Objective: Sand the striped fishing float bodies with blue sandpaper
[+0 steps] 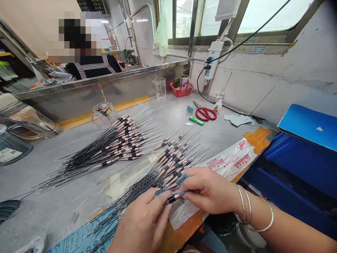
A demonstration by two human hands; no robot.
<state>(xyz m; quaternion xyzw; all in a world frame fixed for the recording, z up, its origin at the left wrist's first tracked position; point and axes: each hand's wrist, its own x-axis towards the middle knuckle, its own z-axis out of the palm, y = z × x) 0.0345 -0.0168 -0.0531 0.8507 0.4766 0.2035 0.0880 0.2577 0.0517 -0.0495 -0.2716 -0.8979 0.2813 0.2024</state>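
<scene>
Between my hands is a fishing float [172, 199] with a black-banded, pinkish body. My left hand [144, 219] is closed on its body, with a small piece of blue-grey sandpaper [159, 192] under the fingers. My right hand [210, 189], wearing silver bangles on the wrist, pinches another folded sandpaper piece [182, 179] around the float's right end. Just beyond my fingers lies a pile of similar floats [172, 158], thin dark stems pointing left and pale tips right. A second, larger pile of floats [123, 140] lies farther left.
Red-handled scissors [206, 113], a green lighter-like object [196, 121] and grey sandpaper squares [239, 120] lie at the back right. Glass mugs [159, 89] stand along the metal partition. A blue box [308, 130] is at right. Another person sits beyond the partition.
</scene>
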